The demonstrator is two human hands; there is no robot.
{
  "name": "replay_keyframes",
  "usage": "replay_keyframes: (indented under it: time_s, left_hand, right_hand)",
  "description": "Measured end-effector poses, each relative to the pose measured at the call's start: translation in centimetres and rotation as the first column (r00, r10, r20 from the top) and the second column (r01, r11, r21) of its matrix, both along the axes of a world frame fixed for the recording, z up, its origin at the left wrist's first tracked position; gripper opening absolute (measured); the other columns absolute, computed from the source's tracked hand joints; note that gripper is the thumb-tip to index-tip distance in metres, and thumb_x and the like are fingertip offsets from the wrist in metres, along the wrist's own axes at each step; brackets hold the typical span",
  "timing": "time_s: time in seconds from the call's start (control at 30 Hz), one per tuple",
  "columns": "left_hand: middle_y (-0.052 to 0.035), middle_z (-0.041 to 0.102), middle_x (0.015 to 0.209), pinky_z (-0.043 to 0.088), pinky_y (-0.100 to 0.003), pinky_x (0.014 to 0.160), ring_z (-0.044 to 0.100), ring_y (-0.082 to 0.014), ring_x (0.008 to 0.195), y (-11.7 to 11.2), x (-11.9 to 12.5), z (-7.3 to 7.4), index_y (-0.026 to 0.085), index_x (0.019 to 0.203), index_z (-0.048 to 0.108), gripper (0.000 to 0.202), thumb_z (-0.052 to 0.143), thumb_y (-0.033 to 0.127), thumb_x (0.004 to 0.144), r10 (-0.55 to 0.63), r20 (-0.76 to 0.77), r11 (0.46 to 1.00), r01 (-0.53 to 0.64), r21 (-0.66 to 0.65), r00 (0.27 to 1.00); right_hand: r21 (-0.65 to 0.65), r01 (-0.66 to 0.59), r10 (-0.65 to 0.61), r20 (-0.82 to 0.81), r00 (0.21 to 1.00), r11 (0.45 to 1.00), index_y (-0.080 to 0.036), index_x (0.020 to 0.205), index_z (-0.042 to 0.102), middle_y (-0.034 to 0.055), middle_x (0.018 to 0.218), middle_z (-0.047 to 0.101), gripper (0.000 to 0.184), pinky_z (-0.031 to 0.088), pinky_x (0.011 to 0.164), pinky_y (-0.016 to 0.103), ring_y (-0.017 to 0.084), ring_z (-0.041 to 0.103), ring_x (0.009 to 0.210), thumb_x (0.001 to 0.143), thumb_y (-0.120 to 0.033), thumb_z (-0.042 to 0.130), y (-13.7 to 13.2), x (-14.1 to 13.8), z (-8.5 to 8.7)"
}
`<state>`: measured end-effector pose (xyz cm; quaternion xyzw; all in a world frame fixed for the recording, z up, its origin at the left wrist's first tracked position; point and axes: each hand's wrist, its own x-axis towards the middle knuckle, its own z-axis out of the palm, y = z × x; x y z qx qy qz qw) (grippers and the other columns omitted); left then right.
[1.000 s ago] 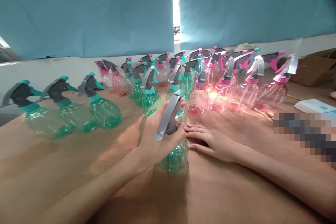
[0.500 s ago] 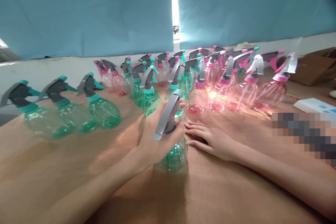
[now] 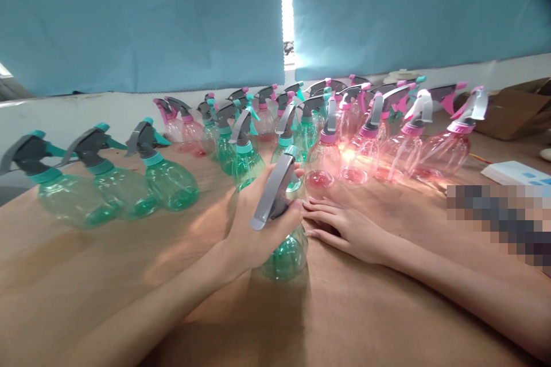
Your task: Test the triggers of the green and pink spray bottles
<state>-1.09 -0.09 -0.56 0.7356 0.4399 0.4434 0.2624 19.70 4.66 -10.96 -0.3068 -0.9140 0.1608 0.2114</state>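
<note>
My left hand [image 3: 253,223] is wrapped round the neck of a green spray bottle [image 3: 286,255] that stands upright on the brown table [image 3: 107,275]. Its grey trigger head [image 3: 273,192] sticks out above my fingers. My right hand [image 3: 350,229] lies flat on the table just right of the bottle, fingers stretched out and close together, their tips beside the bottle's side. Nothing is in that hand.
Three green spray bottles [image 3: 170,178] stand in a row at the left. Several more green and pink spray bottles [image 3: 365,149] crowd the far middle and right. A white box [image 3: 514,172] and a cardboard box [image 3: 516,109] sit at the right. Blue curtains hang behind.
</note>
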Motion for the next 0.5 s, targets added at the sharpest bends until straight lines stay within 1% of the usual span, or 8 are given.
replay_keyframes:
  time_s: [0.1,0.23,0.37,0.5]
  left_hand:
    - [0.0040,0.048,0.061,0.048,-0.027,0.061,0.061,-0.0210,0.082,0.07,-0.03,-0.14,0.020,0.114,0.056,0.033,0.054,0.021,0.082,0.005,0.005,1.000,-0.005,0.011,1.000]
    - [0.0027,0.051,0.065,0.048,-0.027,0.063,0.062,-0.0206,0.083,0.15,-0.05,-0.32,0.020,0.115,0.056,0.033,0.054,0.021,0.082,0.004,-0.006,0.999,-0.004,0.038,1.000]
    - [0.0017,0.053,0.066,0.049,-0.027,0.065,0.062,-0.0222,0.088,0.19,-0.09,-0.40,0.019,0.116,0.056,0.035,0.054,0.021,0.082,0.006,-0.018,0.998,-0.005,0.059,1.000]
    - [0.0023,0.052,0.066,0.049,-0.027,0.065,0.062,-0.0207,0.084,0.18,-0.18,-0.44,0.019,0.114,0.056,0.033,0.053,0.022,0.081,0.015,-0.025,0.998,-0.013,0.067,1.000]
  right_hand:
    - [0.006,0.005,-0.005,0.012,1.000,1.000,-0.023,0.134,0.055,0.0086,0.140,0.056,0.042,0.038,0.112,0.048,0.027,0.045,0.135,0.098,-0.043,0.044,0.01,0.00,-0.04]
    - [0.021,0.010,-0.010,0.021,1.000,1.000,-0.022,0.134,0.055,0.0084,0.141,0.056,0.042,0.039,0.112,0.048,0.026,0.045,0.135,0.099,-0.042,0.043,-0.02,-0.03,-0.06]
    - [0.027,0.010,-0.010,0.013,1.000,1.000,-0.022,0.133,0.056,0.0087,0.141,0.055,0.041,0.039,0.111,0.048,0.026,0.046,0.134,0.099,-0.042,0.044,-0.07,-0.09,-0.04]
    - [0.020,0.009,-0.010,0.018,1.000,1.000,-0.021,0.134,0.055,0.0088,0.142,0.055,0.043,0.039,0.112,0.047,0.026,0.045,0.135,0.098,-0.043,0.043,-0.05,-0.08,-0.07]
